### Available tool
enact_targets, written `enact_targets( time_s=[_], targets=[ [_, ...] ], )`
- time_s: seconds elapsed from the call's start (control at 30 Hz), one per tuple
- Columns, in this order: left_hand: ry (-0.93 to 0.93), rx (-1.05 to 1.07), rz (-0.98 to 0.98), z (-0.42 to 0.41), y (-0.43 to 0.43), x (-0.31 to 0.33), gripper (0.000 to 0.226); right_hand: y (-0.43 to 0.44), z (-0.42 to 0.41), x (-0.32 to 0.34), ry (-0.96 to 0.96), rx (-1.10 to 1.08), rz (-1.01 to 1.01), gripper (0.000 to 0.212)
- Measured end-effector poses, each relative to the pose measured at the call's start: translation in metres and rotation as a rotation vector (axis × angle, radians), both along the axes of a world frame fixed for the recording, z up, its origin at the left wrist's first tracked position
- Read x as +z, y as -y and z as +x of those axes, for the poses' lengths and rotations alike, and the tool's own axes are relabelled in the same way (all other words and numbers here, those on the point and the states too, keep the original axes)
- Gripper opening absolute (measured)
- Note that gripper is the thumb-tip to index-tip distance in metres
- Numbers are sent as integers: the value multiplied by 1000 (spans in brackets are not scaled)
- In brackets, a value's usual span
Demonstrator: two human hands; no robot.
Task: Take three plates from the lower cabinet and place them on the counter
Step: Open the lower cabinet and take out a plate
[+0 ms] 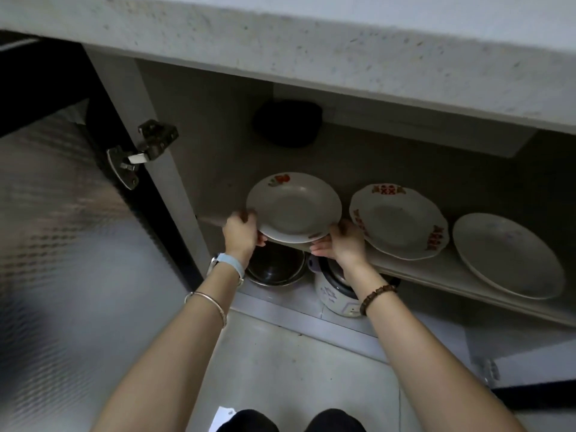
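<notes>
**Knees cropped at the bottom, both hands gripping a shelf plate**

Overhead, the counter is overhanging the open cabinet and hiding its upper back. A frosted door is standing open on the left, blurred. Three plates are showing on the shelf. The flowered plate is at the left, its near rim past the edge. A red-patterned plate is sitting beside it, and a plain plate is lying farthest right. The left hand and right hand are clasping the flowered plate's near rim, fingertips tucked underneath. Both wrists are partly screening a pot and a rice cooker below. A dark shape at the back is showing no detail.

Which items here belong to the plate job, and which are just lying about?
Job: flowered plate, red-patterned plate, plain plate, shelf, counter.
Lying about: metal pot, rice cooker, dark object at the back, door hinge.
</notes>
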State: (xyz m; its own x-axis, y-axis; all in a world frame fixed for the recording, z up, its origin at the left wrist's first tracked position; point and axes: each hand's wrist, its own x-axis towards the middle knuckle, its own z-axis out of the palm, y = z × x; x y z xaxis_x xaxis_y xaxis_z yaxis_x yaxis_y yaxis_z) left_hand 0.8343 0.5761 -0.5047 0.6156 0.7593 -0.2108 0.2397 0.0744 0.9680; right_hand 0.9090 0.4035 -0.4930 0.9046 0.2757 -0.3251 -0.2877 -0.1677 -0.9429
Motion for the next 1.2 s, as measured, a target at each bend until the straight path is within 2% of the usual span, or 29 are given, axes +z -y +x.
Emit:
enact_targets(
  time_s=[0.1,0.3,0.47,0.9,1.2],
  targets=[
    [-11,-13,-5,0,-1,1,17,-3,4,4,-42,25,-6,11],
    [28,-20,90,-28,9,32,14,5,-12,26,91,95,-98,23],
    [-21,-26,96,-71,16,78,12,17,-59,79,-4,97,-48,21],
    [-128,108,-142,-244,101,277,11,80,-204,275,-181,226,-126,18],
    [-123,177,-124,-302,131,400,13,104,-253,391,-176,314,-147,26]
  ],
)
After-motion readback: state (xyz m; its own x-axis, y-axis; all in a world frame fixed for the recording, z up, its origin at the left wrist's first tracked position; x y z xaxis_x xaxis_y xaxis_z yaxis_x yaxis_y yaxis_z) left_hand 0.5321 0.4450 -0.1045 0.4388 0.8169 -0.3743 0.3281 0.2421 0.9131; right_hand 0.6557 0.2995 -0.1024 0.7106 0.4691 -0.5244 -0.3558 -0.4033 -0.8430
